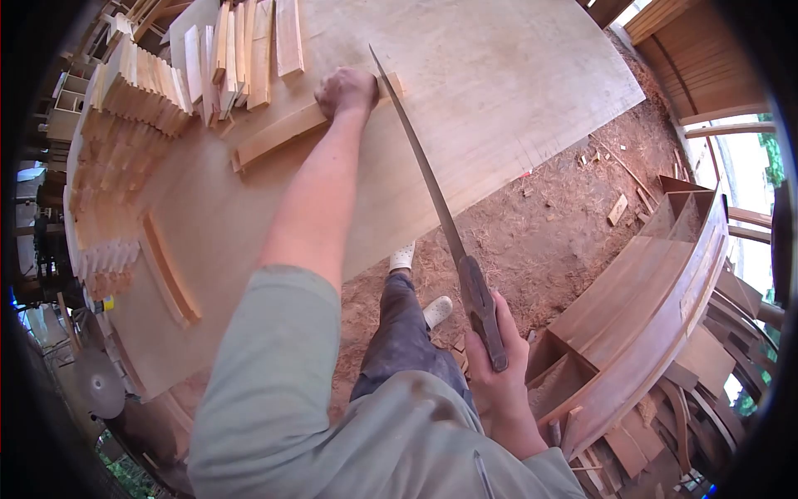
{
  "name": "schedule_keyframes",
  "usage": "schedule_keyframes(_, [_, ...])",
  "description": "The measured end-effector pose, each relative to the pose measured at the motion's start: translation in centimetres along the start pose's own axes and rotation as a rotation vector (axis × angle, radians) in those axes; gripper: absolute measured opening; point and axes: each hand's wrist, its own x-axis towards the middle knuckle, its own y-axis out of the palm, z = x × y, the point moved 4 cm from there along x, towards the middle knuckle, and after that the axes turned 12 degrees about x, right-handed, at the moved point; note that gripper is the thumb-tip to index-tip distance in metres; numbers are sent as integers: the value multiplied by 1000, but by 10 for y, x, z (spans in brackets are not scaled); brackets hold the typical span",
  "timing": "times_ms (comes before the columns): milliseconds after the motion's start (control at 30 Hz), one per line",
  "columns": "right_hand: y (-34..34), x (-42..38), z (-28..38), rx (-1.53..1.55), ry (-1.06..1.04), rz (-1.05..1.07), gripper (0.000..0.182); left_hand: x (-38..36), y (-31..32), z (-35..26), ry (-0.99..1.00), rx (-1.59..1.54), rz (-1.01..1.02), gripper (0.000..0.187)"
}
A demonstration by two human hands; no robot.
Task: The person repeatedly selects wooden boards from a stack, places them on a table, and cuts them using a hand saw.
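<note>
Pale wood lies under my left fingers [331,85], which are clenched over the far part of a wooden strip [278,137] set slantwise on the broad counter [490,75]. With my right fingers [504,320] I grasp the dark handle of a long saw [432,190], its narrow blade pointing up and away from me. Near its tip the blade crosses in front of the strip's far end, just beside my left fist; whether metal touches wood I cannot tell. Beyond the strip, loose slats [259,51] lie side by side, and stacked wavy-edged pieces [137,100] fill the counter's left side. Nearer me on that side lies a curved strip [170,270]. To my right, a long wooden cabinet [636,279] rests on the reddish ground [532,224]
</note>
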Motion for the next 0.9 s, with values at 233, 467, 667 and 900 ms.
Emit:
schedule_keyframes(233, [54,101,-5,33,21,37,60,-8,-3,4,24,-27,0,40])
schedule_keyframes(467, [4,4,-8,59,67,-9,59,-7,-8,-1,9,-25,4,41])
schedule_keyframes(667, [49,112,-5,95,66,35,53,-5,-5,2,49,-36,-1,41])
schedule_keyframes(900, [22,46,-11,61,-2,-4,54,3,7,1,-20,-65,-56,39])
